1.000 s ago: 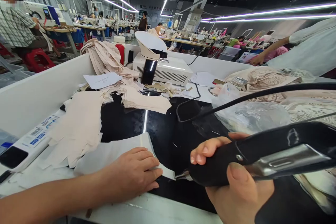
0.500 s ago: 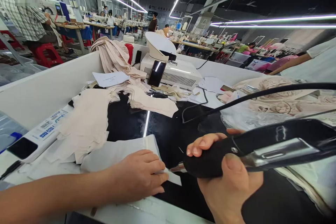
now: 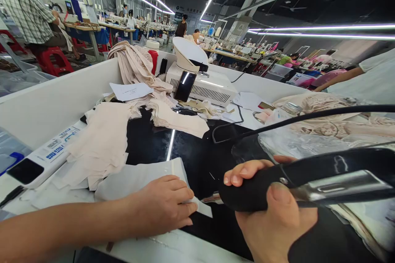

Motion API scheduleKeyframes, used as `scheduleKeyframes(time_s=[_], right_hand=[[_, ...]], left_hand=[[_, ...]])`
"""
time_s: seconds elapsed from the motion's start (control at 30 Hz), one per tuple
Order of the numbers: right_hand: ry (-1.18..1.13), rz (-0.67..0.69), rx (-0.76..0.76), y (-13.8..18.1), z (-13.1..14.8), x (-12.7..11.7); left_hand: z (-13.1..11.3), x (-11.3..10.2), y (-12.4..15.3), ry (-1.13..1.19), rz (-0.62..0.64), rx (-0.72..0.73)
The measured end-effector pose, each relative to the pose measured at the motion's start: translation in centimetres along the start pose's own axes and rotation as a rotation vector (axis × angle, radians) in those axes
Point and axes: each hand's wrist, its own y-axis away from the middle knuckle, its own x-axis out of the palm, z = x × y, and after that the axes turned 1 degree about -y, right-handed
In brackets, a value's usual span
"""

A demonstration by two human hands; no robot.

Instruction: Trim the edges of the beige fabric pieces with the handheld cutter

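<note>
left hand (image 3: 163, 207) flat on white fabric piece (image 3: 135, 178), right hand (image 3: 271, 222) gripping black tool (image 3: 308, 178).

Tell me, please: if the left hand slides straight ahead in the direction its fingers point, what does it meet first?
The left hand lies flat on a white fabric piece, fingers pointing right. Going straight on, it would probably first meet the tip of the black-handled tool in the right hand, though depth is unclear.

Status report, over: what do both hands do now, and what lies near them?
Left hand flat on white fabric piece. Right hand grips black tool. Beige fabric stack lies beside.
</note>
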Motion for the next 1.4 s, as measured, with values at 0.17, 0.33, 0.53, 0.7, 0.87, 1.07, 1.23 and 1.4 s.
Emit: scheduleKeyframes(time_s=[0.17,0.33,0.53,0.7,0.87,1.07,1.23,1.4], right_hand=[[0.018,-0.007,-0.010,0.2,0.1,-0.6],[0.034,0.000,-0.033,0.5,-0.1,-0.5],[-0.034,0.015,-0.021,0.9,-0.3,-0.5],[-0.024,0.035,-0.022,2.0,-0.3,-0.5],[-0.041,0.040,-0.016,2.7,-0.6,-0.3],[-0.042,0.037,-0.007,2.0,0.1,-0.1],[-0.058,0.030,-0.009,1.5,0.4,0.3],[-0.010,0.041,-0.021,1.5,0.2,0.6]], left_hand=[[0.0,0.1,0.0,-0.008,0.015,-0.002],[-0.1,0.3,0.4,0.005,0.003,-0.006],[-0.2,0.5,0.7,0.061,-0.097,-0.045],[-0.2,0.1,0.5,0.049,-0.155,-0.025],[0.0,-0.1,0.6,0.059,-0.148,-0.022],[0.4,-0.4,0.7,0.092,-0.034,-0.028],[0.8,-0.4,0.6,0.089,0.008,-0.014],[0.9,-0.4,0.5,0.084,-0.019,-0.002]])
